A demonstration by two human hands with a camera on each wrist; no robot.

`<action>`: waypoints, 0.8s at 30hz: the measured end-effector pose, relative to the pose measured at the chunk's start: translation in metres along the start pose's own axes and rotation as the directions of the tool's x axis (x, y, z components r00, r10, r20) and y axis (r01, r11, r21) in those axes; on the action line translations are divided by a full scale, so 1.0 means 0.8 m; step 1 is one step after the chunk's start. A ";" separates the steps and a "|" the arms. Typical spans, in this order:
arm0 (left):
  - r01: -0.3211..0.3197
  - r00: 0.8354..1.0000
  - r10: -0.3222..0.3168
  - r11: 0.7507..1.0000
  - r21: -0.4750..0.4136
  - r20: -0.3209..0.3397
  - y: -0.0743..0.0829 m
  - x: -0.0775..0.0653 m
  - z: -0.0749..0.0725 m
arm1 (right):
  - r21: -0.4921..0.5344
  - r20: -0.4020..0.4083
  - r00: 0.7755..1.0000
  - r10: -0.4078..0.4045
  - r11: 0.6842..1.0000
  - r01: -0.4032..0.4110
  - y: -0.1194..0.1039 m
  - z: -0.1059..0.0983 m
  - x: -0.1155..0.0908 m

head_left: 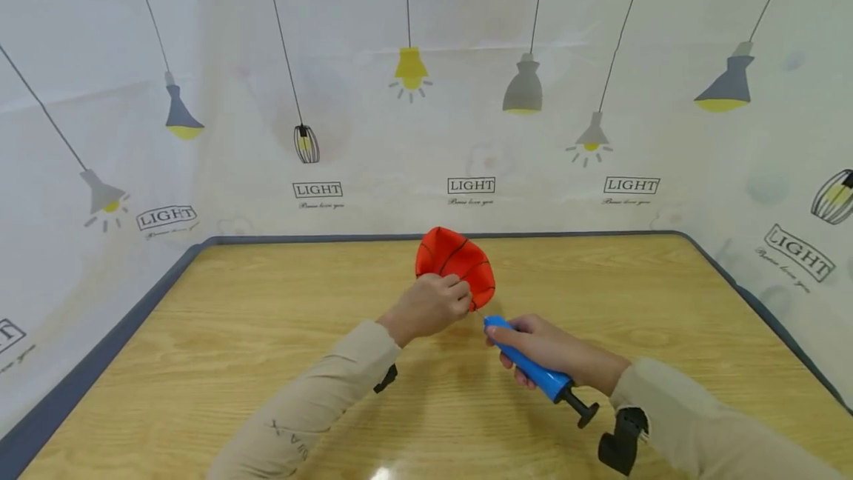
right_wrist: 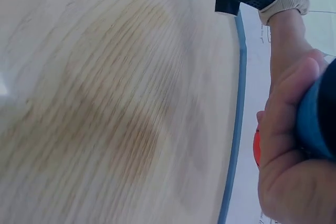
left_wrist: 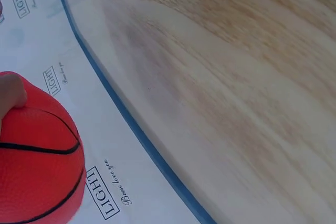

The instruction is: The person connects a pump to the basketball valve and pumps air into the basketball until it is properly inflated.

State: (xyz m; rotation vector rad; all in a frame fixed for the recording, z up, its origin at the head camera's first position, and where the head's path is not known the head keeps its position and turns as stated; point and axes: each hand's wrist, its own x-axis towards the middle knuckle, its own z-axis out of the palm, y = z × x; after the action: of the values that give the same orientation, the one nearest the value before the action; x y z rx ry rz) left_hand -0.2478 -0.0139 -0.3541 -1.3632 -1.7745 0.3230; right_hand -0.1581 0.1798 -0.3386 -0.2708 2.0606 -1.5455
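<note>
A soft, partly collapsed red ball (head_left: 460, 258) with black basketball lines is held up over the table by my left hand (head_left: 433, 304), whose fingers grip its near side. In the left wrist view the ball (left_wrist: 42, 156) bulges below a fingertip. My right hand (head_left: 543, 347) has its fingers wrapped round a blue hand pump (head_left: 526, 365) with a black T-shaped handle (head_left: 581, 407) toward me. A thin needle at the pump's front end points to the ball, right beside the left fingers. The right wrist view shows the blue barrel (right_wrist: 310, 121) in the curled fingers.
The wooden table (head_left: 266, 406) has a dark blue edge strip (head_left: 333, 240) round it. Behind and at both sides hangs a white cloth (head_left: 373, 6) printed with lamps and the word LIGHT. A black camera mount (head_left: 623, 441) sits at the right wrist.
</note>
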 end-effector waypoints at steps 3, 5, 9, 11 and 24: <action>-0.041 0.999 0.041 0.999 -0.016 -0.027 0.000 -0.004 0.001 | 0.053 0.027 0.999 0.025 0.998 -0.026 -0.001 0.002 0.002; -0.068 0.996 0.067 0.998 -0.018 -0.053 0.000 -0.007 0.002 | 0.142 0.071 0.996 0.052 0.988 -0.062 0.000 0.004 0.004; -0.117 0.989 0.115 0.993 -0.021 -0.089 0.001 -0.012 0.003 | 0.311 0.162 0.982 0.098 0.939 -0.145 0.002 0.006 0.008; -0.135 0.987 0.132 0.991 -0.016 -0.096 0.002 -0.013 0.003 | 0.335 0.171 0.980 0.103 0.929 -0.156 0.004 0.008 0.008; -0.113 0.986 0.114 0.993 0.015 -0.121 -0.009 -0.006 -0.003 | -0.067 -0.115 0.993 -0.024 0.998 0.016 -0.007 0.022 0.015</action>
State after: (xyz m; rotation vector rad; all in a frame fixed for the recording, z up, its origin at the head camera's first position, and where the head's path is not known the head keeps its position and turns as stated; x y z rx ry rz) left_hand -0.2510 -0.0219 -0.3503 -1.4508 -1.5977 0.3014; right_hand -0.1599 0.1579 -0.3406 -0.2316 2.2079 -1.5401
